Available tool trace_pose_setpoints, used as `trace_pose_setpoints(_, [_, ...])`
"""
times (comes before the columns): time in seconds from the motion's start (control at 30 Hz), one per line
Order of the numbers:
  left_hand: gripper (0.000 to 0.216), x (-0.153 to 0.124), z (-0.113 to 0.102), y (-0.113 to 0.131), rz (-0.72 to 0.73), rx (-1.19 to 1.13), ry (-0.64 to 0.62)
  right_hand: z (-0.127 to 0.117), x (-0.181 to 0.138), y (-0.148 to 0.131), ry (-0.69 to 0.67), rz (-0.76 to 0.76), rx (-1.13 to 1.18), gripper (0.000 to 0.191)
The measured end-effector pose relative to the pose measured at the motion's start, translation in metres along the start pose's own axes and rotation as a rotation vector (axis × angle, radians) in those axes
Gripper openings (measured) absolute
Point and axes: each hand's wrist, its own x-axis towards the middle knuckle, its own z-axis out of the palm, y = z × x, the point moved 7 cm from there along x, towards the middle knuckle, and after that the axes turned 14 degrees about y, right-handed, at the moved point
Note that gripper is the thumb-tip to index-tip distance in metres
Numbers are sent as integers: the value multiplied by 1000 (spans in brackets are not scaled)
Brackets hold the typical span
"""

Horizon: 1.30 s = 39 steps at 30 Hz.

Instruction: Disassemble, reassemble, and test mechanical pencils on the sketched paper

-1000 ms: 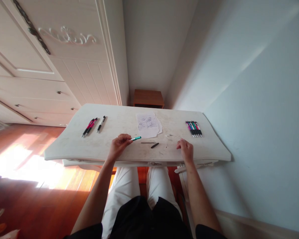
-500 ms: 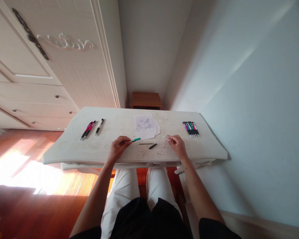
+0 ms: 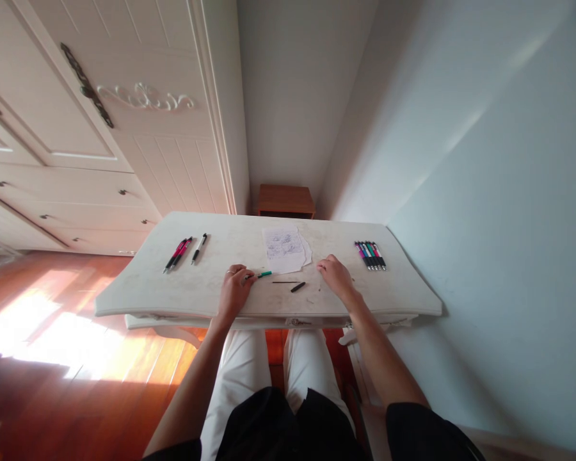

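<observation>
Seen from above, a person's two bare hands rest over a white table (image 3: 221, 232). The left hand (image 3: 236, 289) pinches a green pen part (image 3: 265, 274) between thumb and fingers, its green end pointing toward the right hand (image 3: 336, 275). That hand is narrowed, fingertips together near the tabletop; whether they hold something small, I cannot tell. Between the hands lie a thin dark rod (image 3: 285, 282) and a short black piece (image 3: 298, 287). The green part looks light, stiff and smooth, perhaps a little slippery, and best held around its middle; the rod looks slimmer and easier to bend. Beyond both hands, a torn paper sheet (image 3: 284, 253) carries dense handwriting and scribbles, too small to read. A row of pens (image 3: 370, 255) lies beyond and right of the right hand; pink-and-black pens (image 3: 177, 255) lie beyond and left of the left. No brand or label is legible.
</observation>
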Motion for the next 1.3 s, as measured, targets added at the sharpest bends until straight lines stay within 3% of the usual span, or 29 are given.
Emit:
trace_pose_setpoints(0.27, [15,-1,1,-1,39,-17,-2,-21,-15,-26,221,-71,408,16])
trace_pose_setpoints(0.57, [14,-2,0,6,59,-57,-58,-25,-40,-66,217,-3,808,17])
trace_pose_setpoints(1.0, [14,-4,1,8,107,-47,-77,-28,-46,-79,270,-26,873,17])
trace_pose_setpoints(1.3, [18,-9,-9,39,253,-227,-92,-17,-45,-94,232,1,868,26])
